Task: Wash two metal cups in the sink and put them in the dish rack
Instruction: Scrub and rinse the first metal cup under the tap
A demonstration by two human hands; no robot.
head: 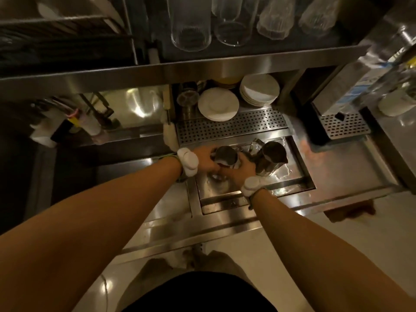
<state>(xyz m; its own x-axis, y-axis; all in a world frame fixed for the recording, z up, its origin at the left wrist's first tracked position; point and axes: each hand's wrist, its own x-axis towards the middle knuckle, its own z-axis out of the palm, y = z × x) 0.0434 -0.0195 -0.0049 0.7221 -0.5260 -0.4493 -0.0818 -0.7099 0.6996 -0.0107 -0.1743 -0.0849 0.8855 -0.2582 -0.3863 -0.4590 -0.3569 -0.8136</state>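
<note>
Currently both hands wrap one small polished steel cup with an open round mouth (225,158), held over the recessed stainless sink (292,184). Left hand (203,159) curls round the far-left wall; right hand (242,171) cups the near-right side — fingers closed on metal, none spread. Second, larger steel cup with a pouring spout (271,159) stands upright in the sink, just right of the first.

Handling judgement: thin-walled steel, rigid, light, not fragile — but smooth and probably wet, so slippery. Best hold is round the body with the palm, or by a handle, though none is visible.

Perforated steel draining rack (231,127) lies behind the sink; stacked white round plates (218,104) sit beyond it. Worktop (351,176) brushed metal, glossy.
</note>
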